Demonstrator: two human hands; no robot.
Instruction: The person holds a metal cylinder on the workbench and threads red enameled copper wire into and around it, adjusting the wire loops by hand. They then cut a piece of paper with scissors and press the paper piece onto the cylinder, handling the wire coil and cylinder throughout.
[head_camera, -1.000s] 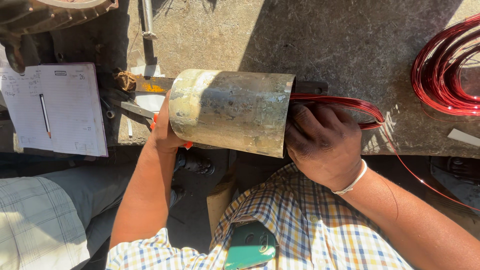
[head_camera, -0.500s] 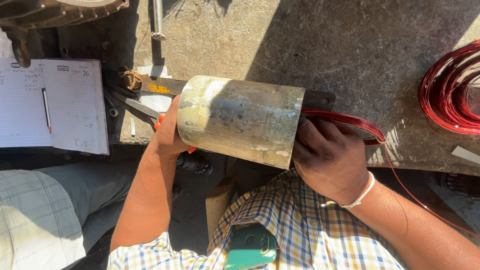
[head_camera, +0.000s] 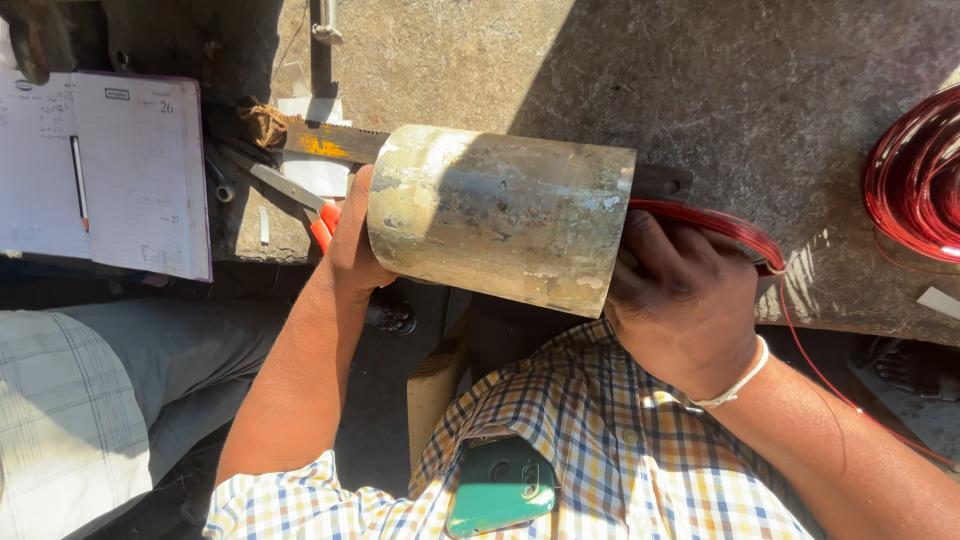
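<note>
Since the earlier pictures the metal cylinder (head_camera: 500, 215) has swung a little, its right end dropping toward the person's chest, and the view has drifted so the notebook (head_camera: 105, 175) sits further left. It lies on its side over the near edge of the concrete bench (head_camera: 720, 90), propped between both hands so neither end can roll. The left hand (head_camera: 352, 240) presses flat against the left end, fingers hidden behind the rim, seemingly bracing it. The right hand (head_camera: 685, 300) is cupped at the open right end, fingers curled around a bundle of red wire (head_camera: 725, 228) that leads out of the bore; the grip looks firm. Orange-handled pliers (head_camera: 290, 195) lie just behind the left hand, and a larger red wire coil (head_camera: 915, 175) rests well apart at the right.
</note>
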